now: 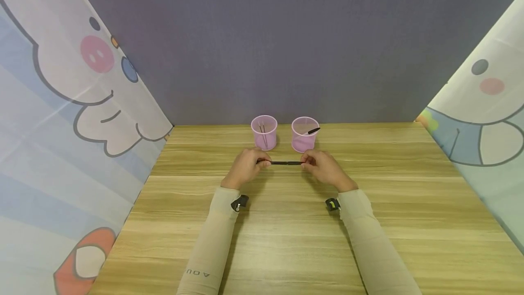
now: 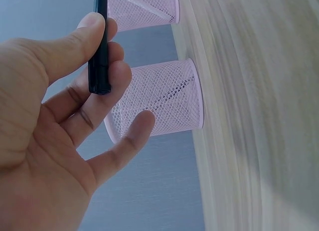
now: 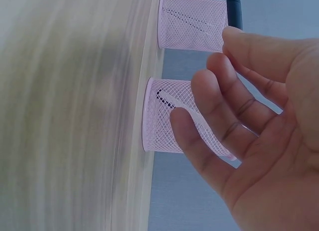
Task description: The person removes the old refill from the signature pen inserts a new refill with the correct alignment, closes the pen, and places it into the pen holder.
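Observation:
A slim black pen (image 1: 282,163) is held level above the table, just in front of two pink mesh cups. My left hand (image 1: 247,167) pinches one end between thumb and fingers. At the other end, my right hand (image 1: 325,168) pinches it too. In the left wrist view the blunt black end of the pen (image 2: 98,66) pokes out past the thumb, and the little finger stands away from it. The right wrist view has only a short piece of the pen (image 3: 234,11) above the thumb; its tip is hidden by the fingers.
The left pink mesh cup (image 1: 259,137) contains thin dark sticks. In the right pink mesh cup (image 1: 298,142) leans a light pen with a black end (image 1: 314,130). Both stand on the wood-grain table (image 1: 286,240) near a grey back wall (image 1: 286,49). Cartoon-printed curtains (image 1: 41,172) flank the sides.

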Demonstrator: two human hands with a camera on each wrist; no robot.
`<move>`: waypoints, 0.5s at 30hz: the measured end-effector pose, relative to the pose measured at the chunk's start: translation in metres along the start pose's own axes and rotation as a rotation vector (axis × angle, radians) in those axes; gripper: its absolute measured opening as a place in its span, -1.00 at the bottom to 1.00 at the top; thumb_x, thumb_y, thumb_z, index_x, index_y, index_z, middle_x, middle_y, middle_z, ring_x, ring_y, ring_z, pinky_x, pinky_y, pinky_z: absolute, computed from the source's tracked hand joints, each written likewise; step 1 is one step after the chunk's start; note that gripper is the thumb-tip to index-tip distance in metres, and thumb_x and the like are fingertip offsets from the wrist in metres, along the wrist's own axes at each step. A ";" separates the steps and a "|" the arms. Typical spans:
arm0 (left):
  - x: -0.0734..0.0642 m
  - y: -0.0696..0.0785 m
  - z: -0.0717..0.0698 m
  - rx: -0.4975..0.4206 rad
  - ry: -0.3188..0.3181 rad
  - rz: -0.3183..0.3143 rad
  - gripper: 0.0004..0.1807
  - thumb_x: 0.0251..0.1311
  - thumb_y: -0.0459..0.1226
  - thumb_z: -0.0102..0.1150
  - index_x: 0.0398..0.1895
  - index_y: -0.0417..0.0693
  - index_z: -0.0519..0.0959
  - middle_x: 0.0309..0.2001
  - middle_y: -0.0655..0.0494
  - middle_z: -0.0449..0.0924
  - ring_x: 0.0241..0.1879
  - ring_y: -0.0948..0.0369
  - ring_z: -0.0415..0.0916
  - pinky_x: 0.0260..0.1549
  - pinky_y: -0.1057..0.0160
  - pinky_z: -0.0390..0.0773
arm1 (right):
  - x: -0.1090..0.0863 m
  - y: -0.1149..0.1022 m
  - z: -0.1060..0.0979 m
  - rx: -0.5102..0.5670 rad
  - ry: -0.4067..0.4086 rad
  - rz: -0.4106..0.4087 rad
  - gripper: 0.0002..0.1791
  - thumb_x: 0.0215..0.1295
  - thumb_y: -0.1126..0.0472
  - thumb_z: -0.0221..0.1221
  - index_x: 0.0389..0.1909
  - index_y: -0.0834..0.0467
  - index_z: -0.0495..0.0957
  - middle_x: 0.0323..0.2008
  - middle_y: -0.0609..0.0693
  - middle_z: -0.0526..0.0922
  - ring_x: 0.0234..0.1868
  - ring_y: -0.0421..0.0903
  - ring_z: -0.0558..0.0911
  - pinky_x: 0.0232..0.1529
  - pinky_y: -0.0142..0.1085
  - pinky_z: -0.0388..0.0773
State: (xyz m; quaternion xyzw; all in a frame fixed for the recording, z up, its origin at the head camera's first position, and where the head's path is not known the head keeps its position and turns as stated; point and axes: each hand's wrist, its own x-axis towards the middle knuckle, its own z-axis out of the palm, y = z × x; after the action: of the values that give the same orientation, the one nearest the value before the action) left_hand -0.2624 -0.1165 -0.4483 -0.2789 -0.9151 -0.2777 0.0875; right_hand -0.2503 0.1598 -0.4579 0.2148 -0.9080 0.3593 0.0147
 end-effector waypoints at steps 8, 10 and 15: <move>0.000 -0.001 0.000 0.001 0.000 0.004 -0.94 0.17 -0.27 0.43 -0.32 -0.05 0.79 -0.39 0.14 0.68 -0.40 0.31 0.51 -0.34 0.26 0.57 | 0.001 0.000 0.000 0.007 -0.008 0.004 -0.92 0.32 0.35 0.31 -0.26 0.13 0.61 -0.39 -0.04 0.66 -0.34 -0.16 0.57 -0.24 -0.28 0.53; 0.000 -0.001 0.000 0.001 0.002 0.005 -0.93 0.17 -0.26 0.44 -0.32 -0.05 0.79 -0.39 0.15 0.67 -0.41 0.31 0.51 -0.35 0.27 0.57 | 0.001 0.000 0.000 0.006 -0.010 0.003 -0.93 0.32 0.35 0.31 -0.26 0.14 0.62 -0.39 -0.03 0.66 -0.34 -0.16 0.57 -0.24 -0.29 0.53; 0.000 0.000 0.000 0.002 0.008 0.008 -0.94 0.16 -0.26 0.44 -0.32 -0.04 0.79 -0.39 0.15 0.67 -0.41 0.31 0.50 -0.35 0.27 0.57 | 0.000 -0.001 -0.001 0.007 -0.008 -0.002 -0.93 0.30 0.36 0.31 -0.25 0.19 0.61 -0.39 -0.02 0.67 -0.34 -0.15 0.57 -0.24 -0.29 0.53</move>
State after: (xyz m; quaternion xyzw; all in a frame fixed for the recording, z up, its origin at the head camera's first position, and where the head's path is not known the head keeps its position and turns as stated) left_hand -0.2621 -0.1167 -0.4482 -0.2812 -0.9139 -0.2776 0.0927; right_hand -0.2504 0.1599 -0.4567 0.2170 -0.9067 0.3615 0.0106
